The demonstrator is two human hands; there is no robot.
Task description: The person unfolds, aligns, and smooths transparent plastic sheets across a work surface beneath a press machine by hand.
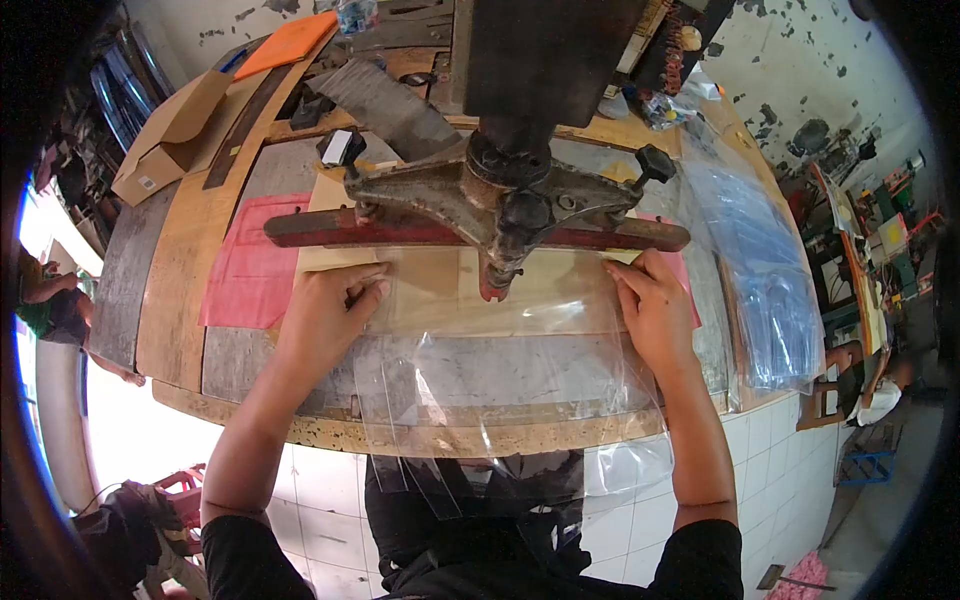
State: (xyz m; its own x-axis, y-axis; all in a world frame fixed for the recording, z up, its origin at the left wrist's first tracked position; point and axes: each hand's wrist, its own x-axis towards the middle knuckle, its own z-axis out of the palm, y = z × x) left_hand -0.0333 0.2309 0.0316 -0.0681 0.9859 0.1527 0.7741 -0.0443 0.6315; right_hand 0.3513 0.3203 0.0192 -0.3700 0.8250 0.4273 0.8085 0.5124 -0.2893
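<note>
Film overhangs the worktop; my left fingers and right fingers seem to pinch its sides, so uneven pull could skew it near the bar.

The plastic sheet is colourless, the mat pink.

Machine column is cut off by the top edge. Far edge of the clear plastic sheet gets lost in shine near the red bar. Outer fingers of left hand and right hand curl out of sight; whether they pinch or press the sheet, hard to say. Cardboard box label is too small to read. Person at far left is partly cut off; person at far right is small, blurred.
</note>
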